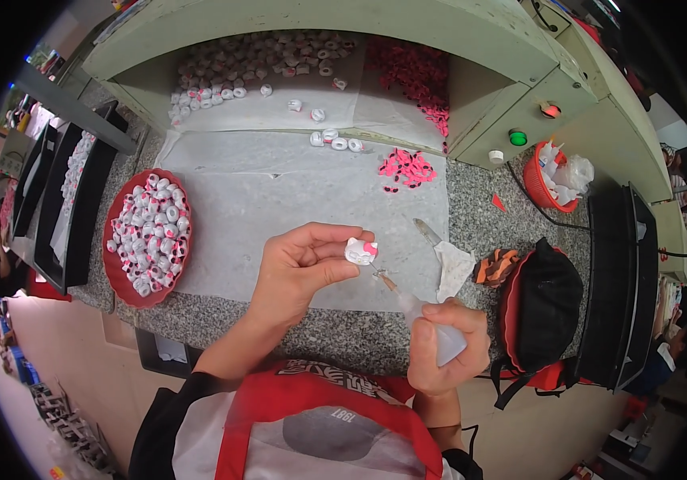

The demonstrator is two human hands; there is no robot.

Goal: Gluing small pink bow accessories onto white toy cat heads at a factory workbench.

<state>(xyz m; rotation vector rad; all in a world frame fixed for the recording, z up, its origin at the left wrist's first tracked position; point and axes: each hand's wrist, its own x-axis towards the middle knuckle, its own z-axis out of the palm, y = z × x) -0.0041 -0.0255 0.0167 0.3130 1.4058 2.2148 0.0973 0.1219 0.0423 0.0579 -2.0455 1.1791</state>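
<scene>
My left hand [291, 264] pinches a small white cat-head-shaped piece [360, 252] with a pink patch between thumb and fingertips. My right hand [454, 344] is wrapped round a translucent squeeze bottle [415, 309], tilted so its thin nozzle points at the piece. Whether the tip touches the piece is too small to tell. Beyond my hands, a pile of tiny pink-and-black parts [407, 168] and a short row of white pieces [336, 142] lie on a white sheet [247, 208]. A red scalloped bowl [110, 248] at the left is heaped with white-and-pink pieces.
A pale green cabinet [327, 16] arches over heaps of white pieces [239, 68] and pink parts [411, 72]. A pointed metal tool [427, 231], white cloth [454, 268], black fabric bundle [553, 300] and orange basket [546, 196] sit right. Black trays [79, 216] flank the left.
</scene>
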